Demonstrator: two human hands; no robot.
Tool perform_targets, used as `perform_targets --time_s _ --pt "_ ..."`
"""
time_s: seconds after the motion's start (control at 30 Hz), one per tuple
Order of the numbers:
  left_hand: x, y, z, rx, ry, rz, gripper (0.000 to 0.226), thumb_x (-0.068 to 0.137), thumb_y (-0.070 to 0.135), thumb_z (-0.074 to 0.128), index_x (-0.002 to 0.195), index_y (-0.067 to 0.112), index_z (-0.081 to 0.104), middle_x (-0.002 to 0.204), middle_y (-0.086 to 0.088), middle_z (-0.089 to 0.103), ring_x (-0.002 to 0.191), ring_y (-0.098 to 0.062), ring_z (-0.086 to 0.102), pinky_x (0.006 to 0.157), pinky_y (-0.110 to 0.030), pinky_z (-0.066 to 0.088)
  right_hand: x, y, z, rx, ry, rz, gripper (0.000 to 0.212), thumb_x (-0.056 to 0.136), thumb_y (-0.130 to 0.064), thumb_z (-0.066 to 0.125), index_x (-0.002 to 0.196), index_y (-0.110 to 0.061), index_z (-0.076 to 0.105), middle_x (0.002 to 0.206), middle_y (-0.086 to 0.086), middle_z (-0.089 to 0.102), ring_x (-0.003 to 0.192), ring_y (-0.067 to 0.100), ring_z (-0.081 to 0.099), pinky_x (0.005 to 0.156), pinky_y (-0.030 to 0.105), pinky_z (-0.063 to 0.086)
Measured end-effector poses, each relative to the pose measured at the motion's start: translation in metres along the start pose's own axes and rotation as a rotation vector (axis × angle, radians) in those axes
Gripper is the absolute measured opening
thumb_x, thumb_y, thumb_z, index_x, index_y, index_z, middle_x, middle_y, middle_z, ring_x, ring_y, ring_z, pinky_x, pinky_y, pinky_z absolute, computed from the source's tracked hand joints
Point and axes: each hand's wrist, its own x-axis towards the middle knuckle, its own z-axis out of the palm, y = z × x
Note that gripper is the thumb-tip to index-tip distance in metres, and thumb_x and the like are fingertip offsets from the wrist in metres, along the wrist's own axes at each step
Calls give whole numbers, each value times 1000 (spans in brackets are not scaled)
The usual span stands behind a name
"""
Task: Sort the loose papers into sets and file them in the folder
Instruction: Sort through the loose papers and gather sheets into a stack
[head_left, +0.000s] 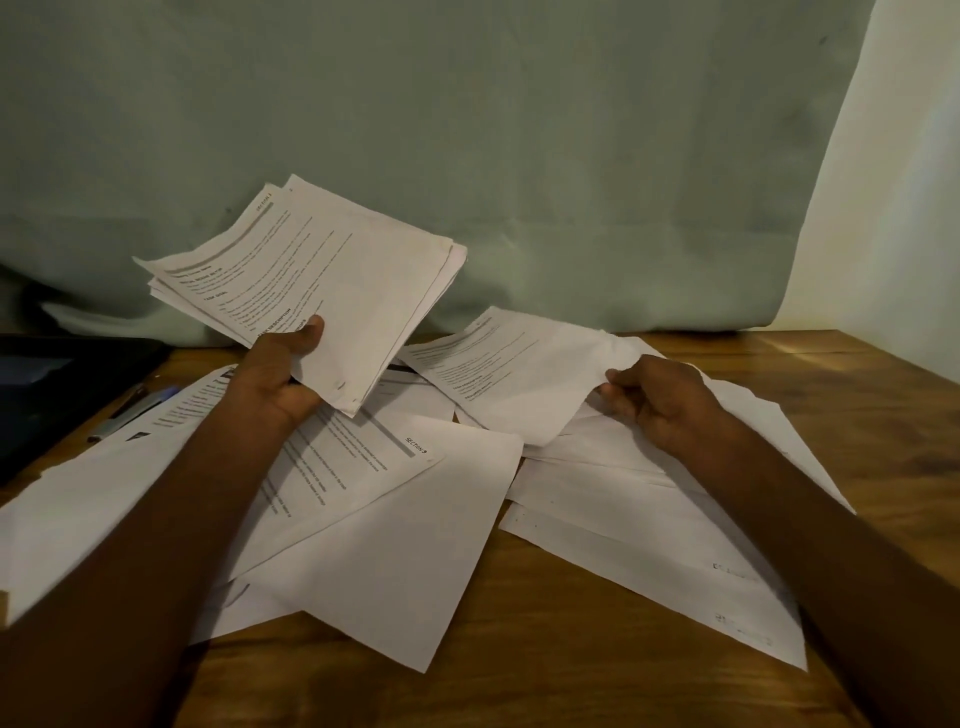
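Gripping w/ L hand (283, 371): thumb on top, fingers curled under the lower edge of a small stack of printed sheets (317, 283), held up and tilted at centre-left of frame. R hand (657, 397) pinches the near edge of a single sheet (511, 371) right of centre, lifting it off the loose papers (415, 519) spread over the wooden table (571, 675). Dark folder (57, 384) lies at left edge, apart from the pile; pen (132, 413) just beside it. Handling est.: sheets v. light, floppy, sag when held by one edge; single sheet already buckles near the pinch, so creasing/tearing is a risk if pulled hard. Stack corners are fanned, so it could slip or splay. Best hold prob. mid-edge, thumb over, fingers under; square the stack on the table before filing. Some sheets face down, section labels hidden.
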Motion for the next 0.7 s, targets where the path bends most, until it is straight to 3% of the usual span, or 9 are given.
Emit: perform_targets --time_s 0.07,0.1,0.2,0.27,0.33,0.4,0.53,0.63,0.7 --pt "7 2 0 0 -6 -7 12 107 11 49 104 10 61 122 -8 63 92 -18 60 107 -40 46 -8 -4 1 212 -92 88 19 96 15 48 111 7 58 96 20 66 75 27 72 51 24 58" --pt "12 3 1 -15 24 -27 12 106 12 51 101 10 62 124 -10 64 87 -16 60 99 -39 52 -11 -5 0 315 -122 141 16 98 13 46 107 8 57 96 21 66 78 27 72 52 24 58" --pt "24 1 2 41 95 -63 13 105 16 55 99 8 64 88 -6 71 76 -14 62 58 -24 57 -12 -4 0 602 -180 263 26 98 11 40 118 9 57 98 23 68 77 31 73 51 27 59" --pt "28 -3 -1 18 76 -72 13 104 13 56 96 10 66 74 -1 76 70 -13 71 51 -23 57 -12 -3 2 679 -200 276 31 98 11 40 124 9 57 93 24 70 67 32 74 51 29 59" --pt "28 -3 -4 -42 46 -78 22 102 11 57 90 11 76 78 1 78 69 -11 75 55 -28 60 -18 0 9 522 -207 248 27 98 12 43 122 11 57 88 24 70 63 30 75 52 27 59" --pt "30 -1 -4 -66 48 -66 28 101 10 59 83 13 81 83 -1 79 72 -13 76 57 -31 61 -29 8 19 189 -192 150 28 95 15 48 121 11 57 89 24 70 63 27 75 52 25 59" --pt "34 13 -8 -48 34 -27 47 101 14 61 59 18 80 72 4 77 64 -8 73 61 -28 60 -52 24 41 -314 -216 -44 40 90 15 60 127 0 56 110 26 68 71 35 76 56 29 61" --pt "34 14 -9 -87 9 -8 42 100 10 62 65 21 82 84 3 79 76 -10 75 75 -33 62 -69 37 56 -574 -318 -16 49 90 6 70 132 -9 51 108 26 70 72 33 77 61 36 64" --pt "33 8 -4 -84 -3 -38 29 99 8 62 81 16 83 86 2 79 76 -11 75 66 -30 62 -77 45 63 -717 -440 -98 51 89 -5 76 132 -14 50 92 20 75 65 30 76 52 32 59"
